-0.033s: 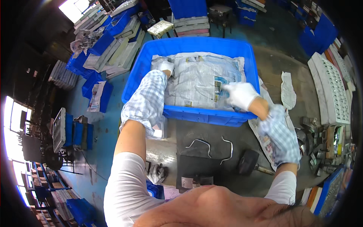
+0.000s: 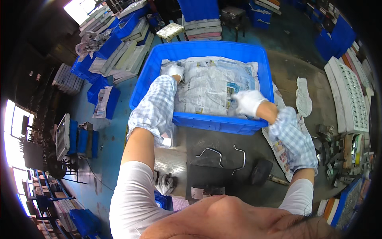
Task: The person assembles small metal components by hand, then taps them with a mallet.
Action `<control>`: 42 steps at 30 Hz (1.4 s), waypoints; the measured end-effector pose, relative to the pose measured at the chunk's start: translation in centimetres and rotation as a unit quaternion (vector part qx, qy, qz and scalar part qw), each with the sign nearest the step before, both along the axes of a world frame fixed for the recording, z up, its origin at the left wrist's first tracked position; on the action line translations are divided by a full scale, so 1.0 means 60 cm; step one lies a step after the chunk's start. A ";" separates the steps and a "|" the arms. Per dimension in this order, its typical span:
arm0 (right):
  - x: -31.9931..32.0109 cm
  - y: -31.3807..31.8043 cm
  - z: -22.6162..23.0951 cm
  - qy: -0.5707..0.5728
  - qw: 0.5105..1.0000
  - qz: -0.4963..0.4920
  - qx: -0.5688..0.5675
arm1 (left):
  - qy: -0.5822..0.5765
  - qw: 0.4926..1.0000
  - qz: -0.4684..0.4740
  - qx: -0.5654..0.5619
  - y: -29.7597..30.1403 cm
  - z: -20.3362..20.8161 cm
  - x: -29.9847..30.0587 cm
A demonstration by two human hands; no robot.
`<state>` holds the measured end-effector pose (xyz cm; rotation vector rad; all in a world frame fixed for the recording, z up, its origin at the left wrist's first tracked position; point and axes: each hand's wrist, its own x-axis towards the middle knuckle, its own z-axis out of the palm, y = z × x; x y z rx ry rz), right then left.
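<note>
Noted newspaper [image 2: 209, 81] inside blue plastic bin [image 2: 217, 122] on tabletop [image 2: 320, 101], with gloved left hand [image 2: 175, 71] at its left end, gloved right hand [image 2: 250, 102] over its near-right part; cannot tell grip of either.

Through a head-worn fisheye lens, we look down and forward at the blue bin [image 2: 219, 124] from close above its near side.

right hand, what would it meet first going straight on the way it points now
Most likely the newspaper in the blue bin: the right hand points leftward over it. Depth is unclear, so it may already touch the sheet.
</note>
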<state>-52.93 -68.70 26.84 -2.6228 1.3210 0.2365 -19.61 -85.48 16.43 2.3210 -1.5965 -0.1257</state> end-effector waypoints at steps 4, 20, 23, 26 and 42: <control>0.088 -0.023 -0.078 0.044 0.993 0.080 0.071 | 0.136 0.979 0.055 -0.144 -0.006 -0.026 0.118; 0.060 -0.043 -0.109 -0.117 0.984 0.106 -0.086 | 0.726 0.675 -0.123 -0.048 0.381 0.334 0.151; 0.070 -0.065 -0.101 -0.212 0.963 0.100 -0.135 | 0.752 0.642 -0.142 0.038 0.537 0.376 0.136; 0.093 -0.123 -0.070 -0.202 0.968 0.013 -0.148 | 0.684 0.716 -0.096 0.101 0.645 0.349 0.105; -0.129 0.083 0.336 -0.132 0.914 -0.005 -0.385 | 0.023 0.963 -0.266 0.028 0.795 -0.059 -0.098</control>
